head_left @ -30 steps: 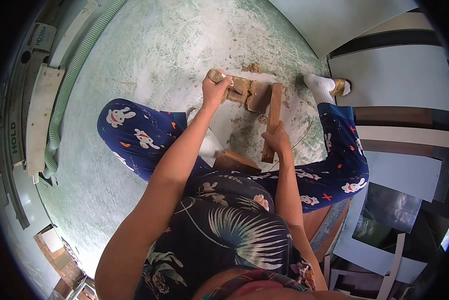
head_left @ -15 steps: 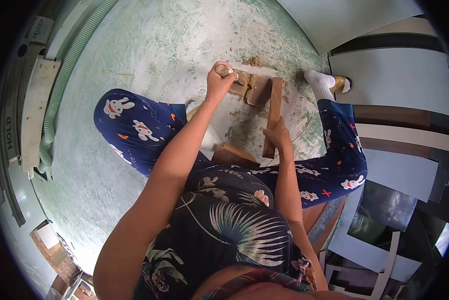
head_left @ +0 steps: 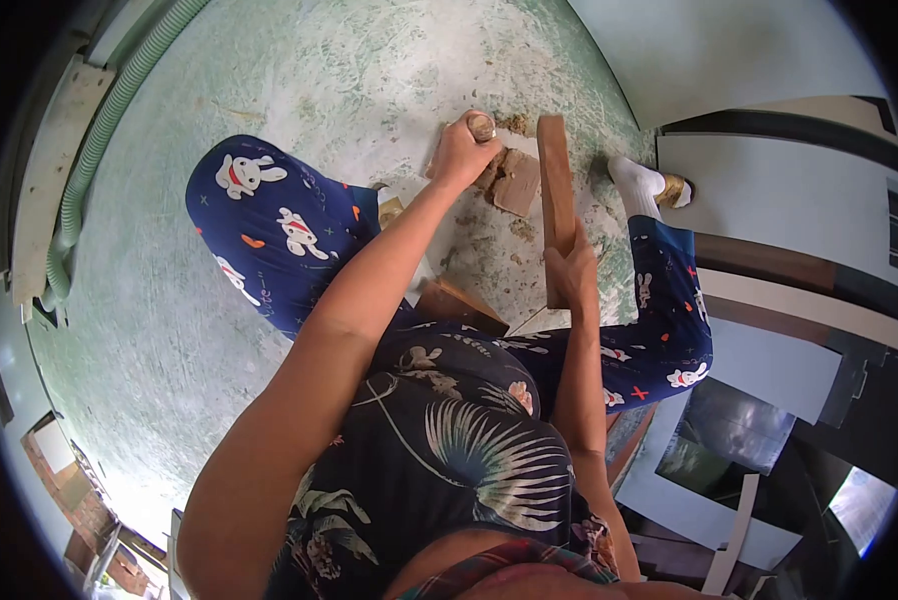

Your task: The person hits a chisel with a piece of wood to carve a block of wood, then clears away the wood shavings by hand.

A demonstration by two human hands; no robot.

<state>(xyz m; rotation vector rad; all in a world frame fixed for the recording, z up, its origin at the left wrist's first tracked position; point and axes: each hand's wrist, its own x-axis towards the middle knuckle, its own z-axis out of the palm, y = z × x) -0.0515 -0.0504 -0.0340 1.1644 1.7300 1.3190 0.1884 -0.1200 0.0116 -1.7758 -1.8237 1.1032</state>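
Observation:
I sit on the floor with my legs spread. My left hand (head_left: 463, 153) is closed around a wooden tool handle (head_left: 482, 126) whose round end shows above my fist. Right beside that fist a rough wooden block (head_left: 515, 182) rests on the floor. My right hand (head_left: 572, 276) grips the near end of a long brown wooden stick (head_left: 555, 190), which runs away from me next to the block. Sawdust lies on the floor around the block.
A green corrugated hose (head_left: 109, 130) curves along the left beside a white machine edge (head_left: 44, 180). Grey and dark flat panels (head_left: 799, 200) are stacked on the right. A brown wooden piece (head_left: 459, 303) lies by my lap. My white-socked foot (head_left: 637, 180) is near the panels.
My left hand with the handle has shifted right, closer to the block. The right hand has lifted the stick's far end higher. The view has tilted.

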